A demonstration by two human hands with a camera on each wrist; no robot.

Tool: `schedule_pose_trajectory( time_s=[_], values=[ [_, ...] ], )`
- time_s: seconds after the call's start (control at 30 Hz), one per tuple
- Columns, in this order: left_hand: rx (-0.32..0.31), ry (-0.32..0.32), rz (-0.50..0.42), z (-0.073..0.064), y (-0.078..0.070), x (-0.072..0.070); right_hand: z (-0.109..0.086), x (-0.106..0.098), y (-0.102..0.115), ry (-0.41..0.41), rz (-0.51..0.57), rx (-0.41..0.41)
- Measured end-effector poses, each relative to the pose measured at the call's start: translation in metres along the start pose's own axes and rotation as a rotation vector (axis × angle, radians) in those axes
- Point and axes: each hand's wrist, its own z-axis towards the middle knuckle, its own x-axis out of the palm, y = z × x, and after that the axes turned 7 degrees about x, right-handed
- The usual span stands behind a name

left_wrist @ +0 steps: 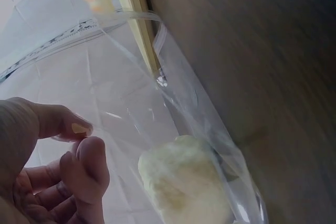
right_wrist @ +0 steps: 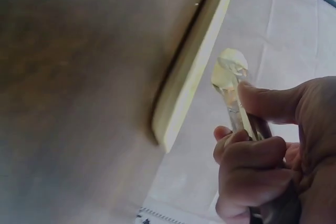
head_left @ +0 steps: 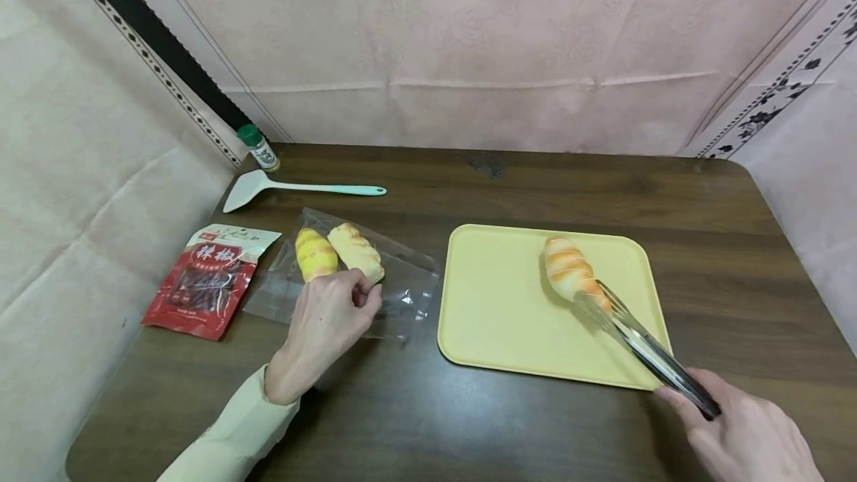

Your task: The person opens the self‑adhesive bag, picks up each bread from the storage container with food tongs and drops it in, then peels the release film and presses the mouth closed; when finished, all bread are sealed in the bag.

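My left hand (head_left: pixel 332 311) pinches the clear plastic bag (head_left: pixel 410 285) between thumb and forefinger. Inside the bag lie a yellow striped bread roll (head_left: pixel 315 253) and a pale bread roll (head_left: pixel 356 250), side by side; the pale one also shows through the film in the left wrist view. Metal tongs (head_left: pixel 648 350) are gripped in my right hand (head_left: pixel 750 426), thumb along one arm. Their tips close on the near end of a golden striped bread roll (head_left: pixel 569 270) over the right part of the yellow tray (head_left: pixel 502 318).
Left of the bag lies a red snack pouch (head_left: pixel 204 281). Behind it are a pale turquoise spatula (head_left: pixel 315 187) and a small green-capped bottle (head_left: pixel 260 149) by the table's back left corner. Cloth-covered walls (head_left: pixel 469 43) border the wooden table (head_left: pixel 415 422).
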Motion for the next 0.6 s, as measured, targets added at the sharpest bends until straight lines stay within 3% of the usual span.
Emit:
schedule_pose_trajectory(
  time_s=[0.13, 0.3, 0.6],
  values=[
    [0.027, -0.010, -0.008, -0.001, 0.001, -0.001, -0.003, -0.003, 0.013, -0.045, 0.023, -0.060],
    [0.043, -0.012, -0.016, -0.003, 0.001, -0.002, -0.004, 0.001, 0.033, -0.197, 0.073, -0.244],
    [0.045, -0.017, -0.015, -0.003, 0.001, -0.002, 0.015, -0.001, 0.075, -0.316, -0.014, -0.556]
  ],
)
